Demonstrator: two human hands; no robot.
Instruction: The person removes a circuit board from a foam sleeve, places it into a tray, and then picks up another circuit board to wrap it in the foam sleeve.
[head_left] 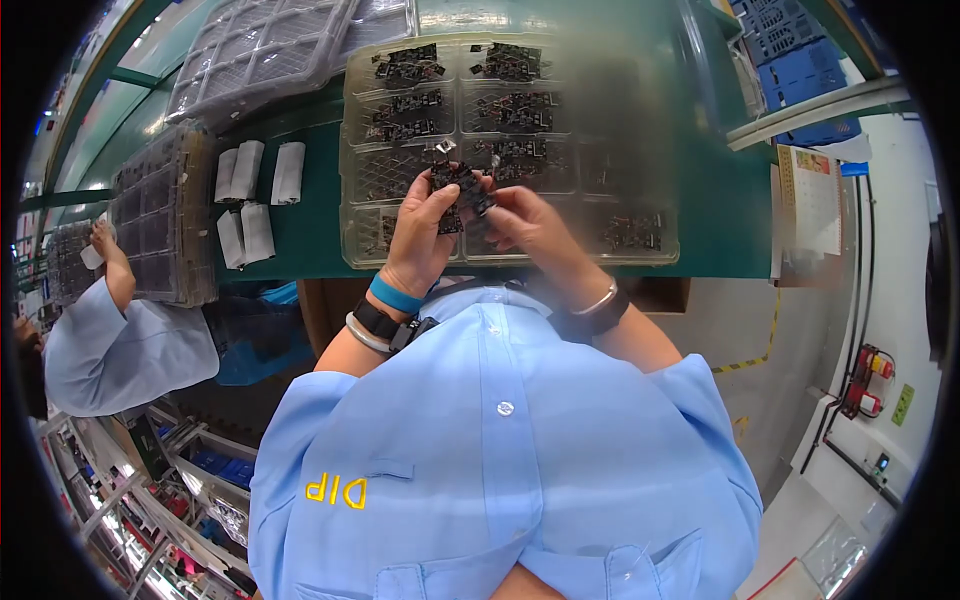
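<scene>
working over a green bench [300, 225] in a factory room; pale floor with yellow-black tape at right. clear compartment tray [355, 150] of dark circuit boards sits mid-bench, white folded packets [250, 200] near the left edge, another person [120, 340] in blue at far left. small dark circuit board [455, 190] held above the tray's near edge, long axis roughly upright, tilted; facing unclear. left hand [420, 235] fingers curled shut on the board. right hand [525, 225] pinches its right side, fingers narrow.

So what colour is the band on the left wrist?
Blue; the elastic band sits above a black strap on the left hand's wrist, head view.
</scene>
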